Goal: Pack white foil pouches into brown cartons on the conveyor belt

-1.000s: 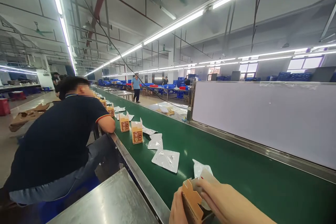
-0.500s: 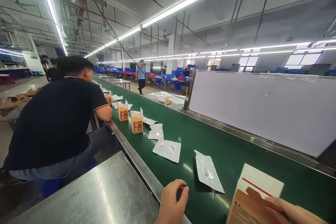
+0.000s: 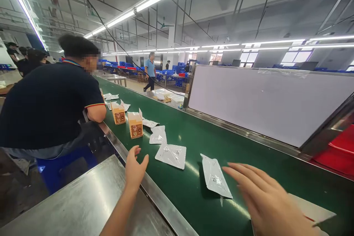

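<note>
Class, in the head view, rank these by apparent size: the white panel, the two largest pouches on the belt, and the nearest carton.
1. The white panel, clearly largest.
2. The flat pouch and the long pouch, too alike to rank; nearness confuses it.
3. The nearest carton, smallest, though farther off.

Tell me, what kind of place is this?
It looks like a factory where things get packed. A long green conveyor belt runs through a huge room, with small cardboard boxes and white pouches on it, and a worker sits beside it.
</note>
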A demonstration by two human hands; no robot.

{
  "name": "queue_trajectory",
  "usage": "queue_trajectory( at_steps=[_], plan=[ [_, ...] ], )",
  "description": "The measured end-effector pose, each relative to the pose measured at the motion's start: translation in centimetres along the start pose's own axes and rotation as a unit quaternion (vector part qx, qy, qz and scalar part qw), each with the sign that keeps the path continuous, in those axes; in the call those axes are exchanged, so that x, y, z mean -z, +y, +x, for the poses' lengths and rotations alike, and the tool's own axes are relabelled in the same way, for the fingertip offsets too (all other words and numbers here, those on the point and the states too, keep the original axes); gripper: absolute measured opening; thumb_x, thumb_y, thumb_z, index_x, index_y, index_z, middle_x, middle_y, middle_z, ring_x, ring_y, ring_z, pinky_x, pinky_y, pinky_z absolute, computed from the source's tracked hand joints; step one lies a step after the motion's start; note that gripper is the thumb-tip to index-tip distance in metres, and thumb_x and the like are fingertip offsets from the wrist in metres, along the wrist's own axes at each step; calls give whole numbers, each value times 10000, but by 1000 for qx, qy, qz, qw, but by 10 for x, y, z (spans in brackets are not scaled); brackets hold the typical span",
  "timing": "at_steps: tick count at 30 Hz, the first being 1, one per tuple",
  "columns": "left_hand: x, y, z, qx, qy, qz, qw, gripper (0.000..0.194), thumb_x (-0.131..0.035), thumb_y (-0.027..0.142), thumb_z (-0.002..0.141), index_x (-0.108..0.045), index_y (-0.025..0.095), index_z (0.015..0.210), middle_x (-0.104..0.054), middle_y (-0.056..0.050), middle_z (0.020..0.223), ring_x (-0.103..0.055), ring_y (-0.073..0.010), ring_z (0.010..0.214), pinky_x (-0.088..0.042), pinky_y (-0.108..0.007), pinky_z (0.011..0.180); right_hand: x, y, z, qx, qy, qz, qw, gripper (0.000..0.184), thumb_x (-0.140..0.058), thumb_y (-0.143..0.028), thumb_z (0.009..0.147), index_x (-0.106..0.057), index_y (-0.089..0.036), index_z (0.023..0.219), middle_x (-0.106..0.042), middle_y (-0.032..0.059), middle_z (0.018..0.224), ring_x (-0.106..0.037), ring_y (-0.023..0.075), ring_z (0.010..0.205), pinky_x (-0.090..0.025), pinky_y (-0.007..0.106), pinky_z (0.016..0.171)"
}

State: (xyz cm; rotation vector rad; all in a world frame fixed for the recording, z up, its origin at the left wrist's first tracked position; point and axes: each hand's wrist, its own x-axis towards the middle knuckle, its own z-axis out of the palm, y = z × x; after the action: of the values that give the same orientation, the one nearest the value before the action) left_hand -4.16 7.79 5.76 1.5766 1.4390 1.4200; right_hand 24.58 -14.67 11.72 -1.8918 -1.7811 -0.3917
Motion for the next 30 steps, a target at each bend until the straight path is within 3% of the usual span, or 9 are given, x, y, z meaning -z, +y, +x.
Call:
queue_trajectory(
  at_steps=[4,8,11,14,18,21,24,27,30],
  plan=[
    [18,-23,61,14,35,27,999,818,-730,305,610,-329,169,1309,-376,-163,1364,-325,-311,1323,-256,-503,1110,-76,-1,40,-80,-110,-163,977,872,-415,86,617,-439,-399,1341,-352,74,1468,-410,423,1256,-529,527,724],
    [21,-46,110,42,9,1,999,1085,-833,312,501,-198,201,1374,-239,-184,1449,-216,-321,1383,-222,-508,1124,-127,33,42,-150,-195,-112,963,952,-408,115,518,-463,-381,1329,-360,45,1466,-426,363,1265,-563,404,704],
    [9,-55,137,61,-12,-30,998,1124,-842,335,512,-150,204,1388,-207,-205,1469,-232,-330,1380,-252,-505,1109,-128,58,39,-155,-220,-43,962,937,-433,98,460,-542,-368,1265,-476,1,1379,-540,273,1163,-533,334,806],
    [-10,-55,156,73,-47,-69,994,1107,-839,285,531,-146,195,1390,-238,-225,1459,-309,-337,1347,-309,-502,1077,-117,67,35,-172,-212,0,962,745,-504,-5,526,-602,-300,1202,-617,24,1171,-639,225,907,-521,310,735],
    [-29,-44,165,68,-107,-106,986,972,-821,129,497,-293,189,1310,-553,-140,1196,-583,-271,1083,-487,-437,920,-110,58,20,-179,-169,14,969,479,-477,-134,630,-626,-289,1058,-687,19,882,-644,238,768,-499,346,689],
    [-31,-30,157,49,-102,-88,990,778,-791,95,476,-422,158,1159,-598,-85,1038,-612,-259,979,-484,-462,913,-98,47,13,-250,-84,13,965,332,-449,-279,726,-538,-272,1046,-683,43,863,-640,264,701,-489,385,645],
    [-27,-10,125,-10,-65,-58,996,762,-780,135,465,-432,176,1142,-516,-82,1152,-516,-273,1130,-379,-469,1033,-62,24,25,-309,40,53,949,355,-482,-447,739,-490,-236,1025,-627,113,1045,-644,279,787,-505,382,631],
    [-25,11,68,-123,-46,-30,991,753,-750,224,544,-390,223,1205,-465,-67,1199,-484,-259,1154,-389,-443,1023,-18,-21,51,-196,117,212,950,387,-579,-419,734,-505,-244,1072,-483,123,1248,-608,242,937,-523,297,647],
    [-27,25,4,-208,-47,-11,977,691,-706,288,628,-353,214,1217,-463,-100,1166,-520,-276,1090,-454,-465,935,11,-70,76,2,118,368,922,383,-578,-202,746,-503,-294,1110,-505,69,1173,-585,181,959,-517,238,710]
  ],
)
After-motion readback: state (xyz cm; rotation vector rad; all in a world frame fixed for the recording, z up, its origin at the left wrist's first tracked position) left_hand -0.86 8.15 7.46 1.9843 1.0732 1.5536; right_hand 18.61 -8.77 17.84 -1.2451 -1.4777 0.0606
